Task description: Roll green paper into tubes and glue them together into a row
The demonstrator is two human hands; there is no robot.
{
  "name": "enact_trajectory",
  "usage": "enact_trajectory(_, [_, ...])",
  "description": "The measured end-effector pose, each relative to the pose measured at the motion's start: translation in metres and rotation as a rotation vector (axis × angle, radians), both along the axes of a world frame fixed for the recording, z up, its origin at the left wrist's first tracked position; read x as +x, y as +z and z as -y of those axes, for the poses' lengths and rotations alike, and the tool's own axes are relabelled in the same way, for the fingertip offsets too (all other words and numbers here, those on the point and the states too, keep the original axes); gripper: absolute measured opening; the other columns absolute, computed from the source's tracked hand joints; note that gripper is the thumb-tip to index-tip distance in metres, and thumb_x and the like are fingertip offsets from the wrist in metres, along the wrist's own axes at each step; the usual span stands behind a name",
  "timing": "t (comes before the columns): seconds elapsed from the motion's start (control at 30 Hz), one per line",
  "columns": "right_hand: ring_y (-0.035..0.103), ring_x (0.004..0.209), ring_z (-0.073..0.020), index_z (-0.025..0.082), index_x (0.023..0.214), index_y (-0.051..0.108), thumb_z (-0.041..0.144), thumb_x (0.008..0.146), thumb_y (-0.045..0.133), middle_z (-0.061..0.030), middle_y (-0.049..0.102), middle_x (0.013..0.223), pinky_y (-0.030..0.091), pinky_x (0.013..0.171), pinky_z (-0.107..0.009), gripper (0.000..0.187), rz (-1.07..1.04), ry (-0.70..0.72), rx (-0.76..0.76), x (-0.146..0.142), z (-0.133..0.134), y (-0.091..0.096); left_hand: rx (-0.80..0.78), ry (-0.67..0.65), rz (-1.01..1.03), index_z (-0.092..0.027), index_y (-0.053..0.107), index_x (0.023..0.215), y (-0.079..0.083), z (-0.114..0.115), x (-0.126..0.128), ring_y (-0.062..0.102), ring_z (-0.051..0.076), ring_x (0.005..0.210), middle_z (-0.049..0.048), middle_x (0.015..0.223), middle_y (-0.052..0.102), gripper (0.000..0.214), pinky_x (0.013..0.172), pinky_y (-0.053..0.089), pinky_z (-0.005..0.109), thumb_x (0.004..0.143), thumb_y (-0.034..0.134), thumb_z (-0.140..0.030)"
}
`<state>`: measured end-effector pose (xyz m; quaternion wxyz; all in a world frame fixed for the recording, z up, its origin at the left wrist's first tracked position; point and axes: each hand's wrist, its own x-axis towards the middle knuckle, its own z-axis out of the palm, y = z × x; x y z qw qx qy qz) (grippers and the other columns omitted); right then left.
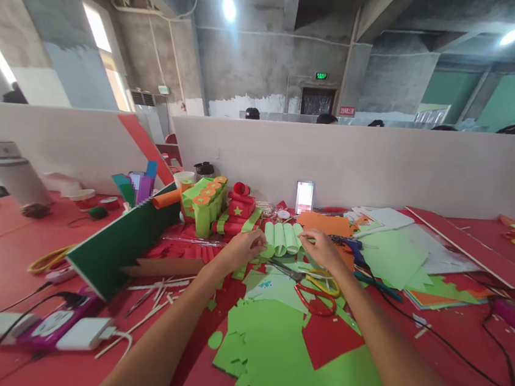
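Observation:
A row of pale green paper rolls stands side by side in the middle of the table. My left hand is at their left end, fingers curled and fingertips at the edge. At the right end, my right hand pinches the outer roll between thumb and finger. Below the left fingertips is a small round green paper piece. Red-handled scissors and yellow-handled scissors lie just below the hands, on cut green paper. The exact contact of the left fingertips is hard to see.
Left of the hands stand a green and orange paper model and red paper boxes. A dark green board leans beside a purple power strip. Behind are a lit phone and a white partition. Cables cross at right.

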<state>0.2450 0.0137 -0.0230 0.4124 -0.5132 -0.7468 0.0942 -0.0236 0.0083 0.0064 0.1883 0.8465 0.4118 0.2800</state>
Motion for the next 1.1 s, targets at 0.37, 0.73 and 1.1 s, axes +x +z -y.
enact_trajectory(0.37, [0.066, 0.093, -0.023, 0.02, 0.087, 0.073, 0.029, 0.085, 0.051, -0.0084, 0.073, 0.097, 0.049, 0.087, -0.033, 0.024, -0.037, -0.03, 0.015, 0.003, -0.004, -0.001, -0.006, -0.078, 0.094, -0.018, 0.062, 0.086, 0.001, -0.003, 0.001, 0.052, 0.014, 0.063, 0.0013, 0.074, 0.06, 0.018, 0.061, 0.04, 0.025, 0.086, 0.053, -0.033])
enact_trajectory(0.73, [0.066, 0.092, -0.0245, 0.02, 0.092, 0.072, 0.028, 0.079, 0.056, -0.0081, 0.072, 0.099, 0.049, 0.081, -0.033, 0.022, -0.09, -0.027, -0.082, 0.008, -0.006, -0.004, 0.128, -0.012, -0.127, -0.02, 0.058, 0.089, 0.015, 0.002, -0.015, 0.056, 0.016, 0.069, 0.0018, 0.078, 0.062, 0.015, 0.062, 0.038, 0.025, 0.088, 0.044, -0.023])
enact_trajectory(1.1, [0.062, 0.074, -0.0166, 0.023, 0.103, 0.07, 0.032, 0.075, 0.065, -0.0036, 0.067, 0.095, 0.047, 0.062, -0.024, 0.029, -0.417, 0.109, -0.497, 0.006, -0.002, -0.006, 0.18, 0.159, -0.14, -0.021, 0.061, 0.099, 0.012, -0.003, -0.017, 0.062, 0.018, 0.077, 0.0042, 0.094, 0.068, 0.02, 0.065, 0.04, 0.024, 0.085, 0.048, -0.02])
